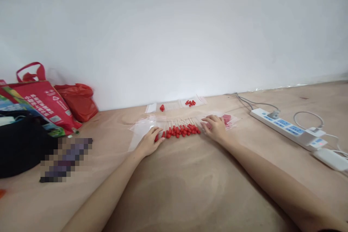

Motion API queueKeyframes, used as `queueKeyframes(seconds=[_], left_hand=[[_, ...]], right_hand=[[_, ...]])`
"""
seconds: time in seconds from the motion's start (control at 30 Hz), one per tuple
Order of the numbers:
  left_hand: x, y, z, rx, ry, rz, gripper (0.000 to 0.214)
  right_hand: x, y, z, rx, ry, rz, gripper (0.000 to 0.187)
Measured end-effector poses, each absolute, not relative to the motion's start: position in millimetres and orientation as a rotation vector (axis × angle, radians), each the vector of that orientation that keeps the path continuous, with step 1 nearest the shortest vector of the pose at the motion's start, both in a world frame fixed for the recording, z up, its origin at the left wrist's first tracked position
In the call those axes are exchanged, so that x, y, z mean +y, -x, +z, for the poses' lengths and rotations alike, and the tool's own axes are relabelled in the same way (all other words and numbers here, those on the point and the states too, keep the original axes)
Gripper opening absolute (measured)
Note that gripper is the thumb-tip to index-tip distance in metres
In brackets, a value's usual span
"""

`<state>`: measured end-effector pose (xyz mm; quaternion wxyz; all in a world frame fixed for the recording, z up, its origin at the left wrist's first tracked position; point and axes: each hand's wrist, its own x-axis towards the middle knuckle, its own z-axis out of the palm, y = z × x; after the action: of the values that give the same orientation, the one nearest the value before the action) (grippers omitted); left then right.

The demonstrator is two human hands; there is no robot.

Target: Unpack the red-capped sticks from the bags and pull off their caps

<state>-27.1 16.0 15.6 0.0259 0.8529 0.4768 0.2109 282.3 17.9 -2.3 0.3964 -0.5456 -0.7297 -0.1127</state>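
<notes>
A row of wooden sticks with red tips [182, 130] lies fanned out on the wooden table, tips toward me. My left hand [149, 143] is at the row's left end, its thumb and fingers closed around a red-tipped stick there. A clear plastic bag [141, 130] lies flat beneath and beside that hand. At the right end rests my right hand [216, 128], fingers bent and apart from the thumb, over another clear plastic bag [199, 118]. Whether its fingertips touch the bag or a stick cannot be made out. Pink-marked bags [230, 120] lie just past this hand.
Near the wall are small bags with red-tipped pieces [190, 103] and a red piece [162, 108]. A white power strip [288, 129] with cables and an adapter [330, 158] is at right. A red shopping bag [46, 98], red plastic bag [81, 99] and black item [24, 148] stand left.
</notes>
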Motion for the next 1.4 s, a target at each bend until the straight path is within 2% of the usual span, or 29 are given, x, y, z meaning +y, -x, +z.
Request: queueKeyframes(seconds=[0.17, 0.33, 0.5, 0.7, 0.87, 1.0, 1.2, 1.4], left_hand=[[24.6, 27.5, 20.3, 1.364, -2.606, 0.585, 0.039], [7.6, 24.6, 13.6, 1.501, -2.606, 0.8, 0.049], [-7.2, 27.4, 3.4, 1.665, -2.594, 0.935, 0.046], [-9.6, 27.0, 2.6, 1.65, -2.522, 0.845, 0.046], [-12.7, 25.6, 4.8, 1.483, -2.5, 0.761, 0.052], [-12.7, 26.1, 3.6, 1.428, -2.496, 0.853, 0.049], [-11.4, 26.7, 3.8, 1.456, -2.48, 0.855, 0.045], [-12.2, 26.3, 5.0, 1.427, -2.484, 0.852, 0.042]], right_hand=[[16.9, -341.6, -9.6, -1.76, 1.659, -0.205, 0.031], [22.4, -373.1, -12.2, -1.792, 1.786, -0.055, 0.034], [26.4, -391.0, -16.1, -1.872, 1.888, -0.194, 0.039], [26.3, -398.4, -19.4, -1.995, 1.843, -0.31, 0.029], [28.3, -400.3, -23.0, -2.03, 1.8, -0.285, 0.035], [31.8, -400.0, -30.2, -1.93, 1.793, -0.217, 0.038], [40.4, -392.6, -33.4, -1.867, 1.782, -0.248, 0.021], [39.3, -386.9, -26.9, -1.904, 1.746, -0.274, 0.015]])
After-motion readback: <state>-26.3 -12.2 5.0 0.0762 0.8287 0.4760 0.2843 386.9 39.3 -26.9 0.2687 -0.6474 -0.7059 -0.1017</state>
